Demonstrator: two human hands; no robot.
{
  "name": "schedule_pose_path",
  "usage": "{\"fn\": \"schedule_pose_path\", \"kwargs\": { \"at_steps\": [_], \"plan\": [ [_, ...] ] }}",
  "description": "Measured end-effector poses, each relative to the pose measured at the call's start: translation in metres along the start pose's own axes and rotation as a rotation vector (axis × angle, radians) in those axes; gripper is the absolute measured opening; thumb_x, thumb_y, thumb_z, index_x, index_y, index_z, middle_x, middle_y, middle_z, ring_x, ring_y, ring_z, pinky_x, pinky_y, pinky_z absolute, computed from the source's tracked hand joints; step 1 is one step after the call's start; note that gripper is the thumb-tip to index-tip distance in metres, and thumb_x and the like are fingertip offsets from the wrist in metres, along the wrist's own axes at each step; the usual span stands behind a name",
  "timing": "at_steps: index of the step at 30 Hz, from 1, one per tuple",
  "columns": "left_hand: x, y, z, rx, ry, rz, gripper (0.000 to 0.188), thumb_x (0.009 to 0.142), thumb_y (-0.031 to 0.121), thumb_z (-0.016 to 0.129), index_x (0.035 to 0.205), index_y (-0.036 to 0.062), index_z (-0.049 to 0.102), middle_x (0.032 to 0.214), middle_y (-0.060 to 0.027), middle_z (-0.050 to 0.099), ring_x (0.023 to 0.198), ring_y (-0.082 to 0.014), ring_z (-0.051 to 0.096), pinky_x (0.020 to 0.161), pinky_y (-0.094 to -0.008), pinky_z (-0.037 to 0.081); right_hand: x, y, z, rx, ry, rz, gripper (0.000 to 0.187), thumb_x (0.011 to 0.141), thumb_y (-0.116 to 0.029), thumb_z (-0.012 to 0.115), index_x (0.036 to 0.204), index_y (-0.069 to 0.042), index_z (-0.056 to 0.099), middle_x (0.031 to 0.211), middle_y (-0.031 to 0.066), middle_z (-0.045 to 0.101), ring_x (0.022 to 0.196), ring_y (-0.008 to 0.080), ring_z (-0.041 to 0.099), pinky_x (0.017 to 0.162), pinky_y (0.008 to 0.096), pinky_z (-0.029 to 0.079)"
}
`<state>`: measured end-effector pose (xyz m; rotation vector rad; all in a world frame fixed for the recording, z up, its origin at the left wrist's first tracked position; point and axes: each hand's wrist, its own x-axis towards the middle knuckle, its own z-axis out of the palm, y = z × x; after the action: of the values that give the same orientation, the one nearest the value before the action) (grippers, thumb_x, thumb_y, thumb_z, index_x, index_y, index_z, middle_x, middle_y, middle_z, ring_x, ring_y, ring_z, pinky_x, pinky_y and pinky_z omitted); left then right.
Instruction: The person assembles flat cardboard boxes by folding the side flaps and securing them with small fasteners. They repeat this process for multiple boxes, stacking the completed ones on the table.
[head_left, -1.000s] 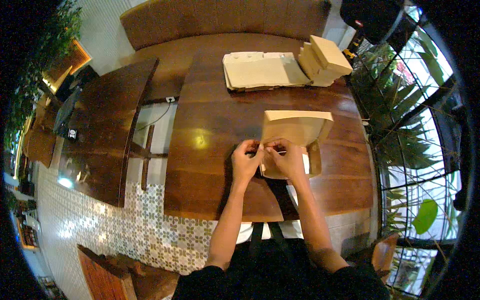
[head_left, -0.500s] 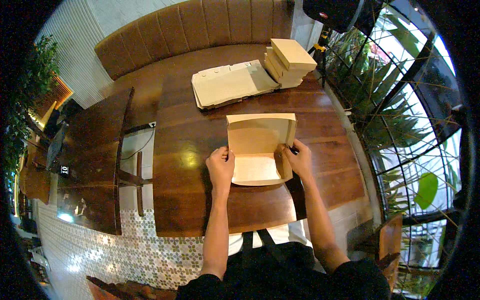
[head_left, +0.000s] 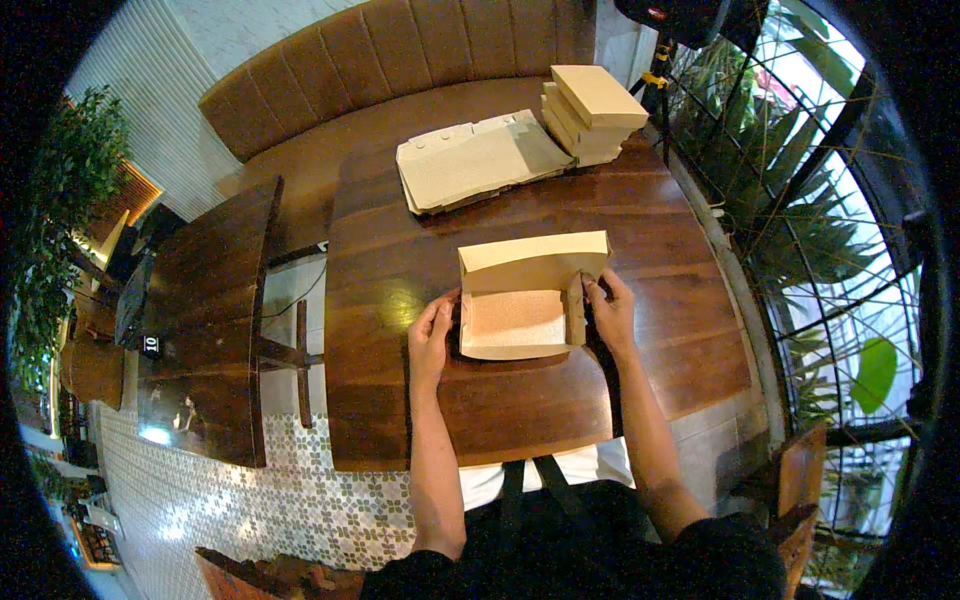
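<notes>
A brown cardboard box (head_left: 517,318) with its lid raised at the far side is on the wooden table in front of me. At its left wall, my left hand (head_left: 431,335) is closed with the fingertips against the edge. My right hand (head_left: 613,308) pinches the right side, near the corner where lid and side wall meet. The box interior faces up and holds nothing that I can see. Part of the right-hand fingers is hidden behind the cardboard.
Farther back lie flat, unfolded cardboard blanks (head_left: 480,165) in a pile. Beside them rises a stack of closed boxes (head_left: 598,98). The wooden table (head_left: 390,400) has a second dark table (head_left: 205,330) to its left and a metal grille with plants to its right.
The lid has tipped nearer and lower over the box. My right hand has shifted slightly up the right side, and the left fingers have loosened a little.
</notes>
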<state>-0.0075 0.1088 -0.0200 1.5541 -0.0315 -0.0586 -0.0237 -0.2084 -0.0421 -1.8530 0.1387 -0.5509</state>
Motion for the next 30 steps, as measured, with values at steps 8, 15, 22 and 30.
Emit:
{"fn": "schedule_pose_path", "kwargs": {
  "at_steps": [8,15,22,30],
  "plan": [
    [0.0,-0.007,-0.003,0.013,-0.074,0.033,0.072,0.102,0.062,0.05,0.143,0.0032,0.061,0.14,-0.0123,0.062,0.111,-0.0186,0.058,0.089,-0.0348,0.05,-0.001,0.009,0.001,0.046,-0.05,-0.063,0.038,0.094,-0.003,0.062,0.132,-0.003,0.062,0.129,0.0147,0.067,0.119,0.0276,0.063,0.103,0.0385,0.048],
    [-0.001,0.0,-0.001,-0.027,-0.09,-0.011,0.075,0.102,0.066,0.047,0.15,0.0081,0.054,0.145,-0.0102,0.058,0.115,-0.0202,0.057,0.085,-0.0342,0.05,-0.002,0.001,-0.005,0.17,-0.137,-0.069,0.049,0.087,0.002,0.061,0.136,-0.005,0.063,0.132,0.0131,0.066,0.124,0.0284,0.062,0.109,0.0378,0.046],
    [-0.006,0.013,0.006,0.042,-0.095,0.089,0.079,0.097,0.074,0.047,0.156,0.0216,0.047,0.157,-0.0152,0.045,0.145,-0.0313,0.043,0.107,-0.0496,0.047,-0.004,-0.016,-0.006,0.124,-0.193,-0.071,0.043,0.103,-0.012,0.06,0.145,-0.003,0.056,0.144,0.0112,0.06,0.135,0.0236,0.056,0.112,0.0352,0.044],
    [-0.001,0.006,0.0,0.13,-0.196,0.085,0.108,0.079,0.081,0.069,0.162,0.021,0.033,0.165,-0.0147,0.033,0.151,-0.0417,0.031,0.113,-0.0579,0.041,-0.004,-0.007,-0.001,0.127,-0.11,-0.04,0.037,0.105,-0.008,0.057,0.14,0.002,0.059,0.14,0.0123,0.064,0.131,0.0215,0.059,0.112,0.0351,0.044]
  ]
}}
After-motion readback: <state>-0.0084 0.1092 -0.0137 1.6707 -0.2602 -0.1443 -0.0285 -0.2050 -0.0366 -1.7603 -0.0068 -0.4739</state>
